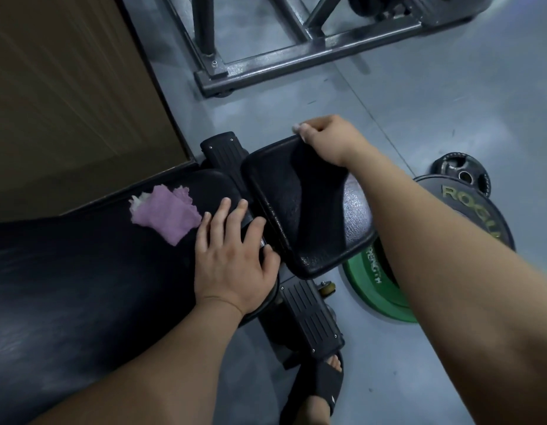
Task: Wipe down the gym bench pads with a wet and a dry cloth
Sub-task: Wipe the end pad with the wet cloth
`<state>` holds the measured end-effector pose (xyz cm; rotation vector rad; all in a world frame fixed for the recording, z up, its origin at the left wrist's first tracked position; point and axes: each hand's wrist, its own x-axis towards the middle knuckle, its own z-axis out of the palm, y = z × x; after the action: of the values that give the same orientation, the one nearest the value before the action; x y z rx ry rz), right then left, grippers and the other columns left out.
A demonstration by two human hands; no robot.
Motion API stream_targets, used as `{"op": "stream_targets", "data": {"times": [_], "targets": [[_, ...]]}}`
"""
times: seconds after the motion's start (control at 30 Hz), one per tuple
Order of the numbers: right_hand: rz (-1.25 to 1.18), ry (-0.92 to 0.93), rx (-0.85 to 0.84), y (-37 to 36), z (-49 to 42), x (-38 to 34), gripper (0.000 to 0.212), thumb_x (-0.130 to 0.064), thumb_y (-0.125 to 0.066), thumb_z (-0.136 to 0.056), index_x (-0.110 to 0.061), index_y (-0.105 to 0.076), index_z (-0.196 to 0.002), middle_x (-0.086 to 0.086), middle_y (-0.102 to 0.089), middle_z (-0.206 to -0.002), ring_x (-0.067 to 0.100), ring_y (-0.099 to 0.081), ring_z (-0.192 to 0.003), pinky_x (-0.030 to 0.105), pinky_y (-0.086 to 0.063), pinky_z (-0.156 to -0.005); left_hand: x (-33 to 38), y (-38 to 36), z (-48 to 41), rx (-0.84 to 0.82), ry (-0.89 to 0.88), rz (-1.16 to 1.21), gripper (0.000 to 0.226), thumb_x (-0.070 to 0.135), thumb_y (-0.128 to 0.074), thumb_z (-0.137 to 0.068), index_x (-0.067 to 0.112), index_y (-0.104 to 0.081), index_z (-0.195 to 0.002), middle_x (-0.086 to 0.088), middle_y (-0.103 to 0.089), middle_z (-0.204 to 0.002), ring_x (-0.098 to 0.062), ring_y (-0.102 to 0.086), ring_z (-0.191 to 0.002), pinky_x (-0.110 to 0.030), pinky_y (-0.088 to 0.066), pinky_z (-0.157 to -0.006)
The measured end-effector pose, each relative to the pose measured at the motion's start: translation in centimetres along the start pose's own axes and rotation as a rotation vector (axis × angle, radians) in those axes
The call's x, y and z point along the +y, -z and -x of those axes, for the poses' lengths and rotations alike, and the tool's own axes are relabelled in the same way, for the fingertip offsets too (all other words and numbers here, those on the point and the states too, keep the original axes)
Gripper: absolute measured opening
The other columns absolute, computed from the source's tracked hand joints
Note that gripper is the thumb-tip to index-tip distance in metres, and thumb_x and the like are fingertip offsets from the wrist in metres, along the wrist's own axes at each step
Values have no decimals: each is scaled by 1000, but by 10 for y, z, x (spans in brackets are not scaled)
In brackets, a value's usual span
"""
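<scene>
Two pads: a long black back pad [82,286] runs in from the left; a smaller seat pad [302,210] sits just past its end, tilted.
Rack: a grey steel rack frame [296,56] stands on the floor at the top, well apart from the bench.
Plates: a black Rogue plate [468,204] and a green plate [373,286] overlap on the floor beside the seat pad.
Left: the left hand [232,259] lies flat, fingers spread, on the back pad's end.
Right: the right hand [327,139] curls its fingers over the seat pad's far edge, gripping it.
Cloths: a crumpled purple cloth [168,213] lies on the back pad just beside the left hand; a white cloth [140,200] peeks out from under it.
</scene>
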<state>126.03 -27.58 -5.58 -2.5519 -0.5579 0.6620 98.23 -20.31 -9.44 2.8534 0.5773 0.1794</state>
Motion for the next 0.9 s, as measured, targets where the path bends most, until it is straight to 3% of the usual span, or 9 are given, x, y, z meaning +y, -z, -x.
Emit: {"op": "stream_targets", "data": {"times": [0.1, 0.17, 0.27, 0.4, 0.5, 0.63, 0.73, 0.8, 0.9], "targets": [[-111, -109, 63, 7, 16, 27, 39, -55, -53, -101, -23, -75, -97, -1, -71, -97, 17, -63, -100, 26, -46, -93, 0, -2, 1, 10, -2, 5, 44, 41, -50, -87, 25, -63, -126, -8, -46, -153, -31, -26, -151, -52, -16, -124], [-167, -194, 82, 11, 35, 48, 52, -56, -52, -100, -10, -73, -93, 11, -75, -101, 25, -66, -99, 37, -52, -99, 0, -2, 2, 10, 0, 11, 44, 40, -50, -86, 25, -63, -125, -8, -46, -153, -31, -26, -151, -52, -15, -124], [-192, -268, 90, 10, 76, 70, 56, -55, -50, -101, -3, -72, -102, 15, -75, -98, 27, -68, -97, 36, -52, -94, 1, -2, 2, 15, 4, 14, 43, 39, -51, -86, 24, -63, -125, -8, -46, -152, -31, -26, -151, -52, -15, -123], [-212, -307, 165, 2, 135, 82, 44, -47, -55, -102, -12, -73, -122, 9, -76, -114, 23, -70, -105, 35, -53, -98, 2, -1, 3, -5, 4, -4, 43, 41, -50, -87, 26, -60, -127, -8, -43, -154, -30, -23, -152, -53, -16, -123], [-169, -293, 239, -17, 173, 78, 41, -39, -55, -103, -22, -62, -140, 8, -76, -107, 19, -69, -87, 26, -49, -74, 2, -2, 3, -1, 0, -19, 44, 42, -48, -88, 26, -59, -128, -9, -42, -154, -30, -23, -152, -54, -17, -122], [28, -83, 310, -40, 186, 71, 41, -21, -49, -106, -15, -54, -147, 12, -49, -155, 31, -52, -136, 24, -37, -105, 1, -3, 4, 10, -2, -29, 43, 41, -48, -89, 25, -59, -127, -10, -42, -154, -31, -23, -151, -54, -18, -122], [176, 9, 348, -38, 152, 69, 37, -14, -42, -106, -12, -52, -142, 8, -47, -152, 33, -45, -138, 36, -42, -100, 2, -3, 3, 18, 2, -29, 42, 40, -50, -88, 25, -60, -126, -9, -42, -154, -30, -24, -151, -53, -17, -123], [256, 34, 388, -52, 148, 59, 38, -5, -40, -99, -12, -50, -135, 10, -47, -147, 36, -35, -145, 42, -45, -109, 3, -4, 3, 26, 6, -22, 42, 39, -51, -88, 24, -60, -126, -9, -43, -154, -30, -24, -151, -52, -16, -123], [278, 268, 305, -94, 185, 45, 53, -1, -49, -93, -5, -50, -146, 18, -43, -157, 37, -29, -152, 49, -22, -126, 2, -4, 4, 28, 1, -29, 42, 38, -53, -89, 24, -60, -127, -10, -43, -154, -31, -25, -151, -53, -17, -123]]}}
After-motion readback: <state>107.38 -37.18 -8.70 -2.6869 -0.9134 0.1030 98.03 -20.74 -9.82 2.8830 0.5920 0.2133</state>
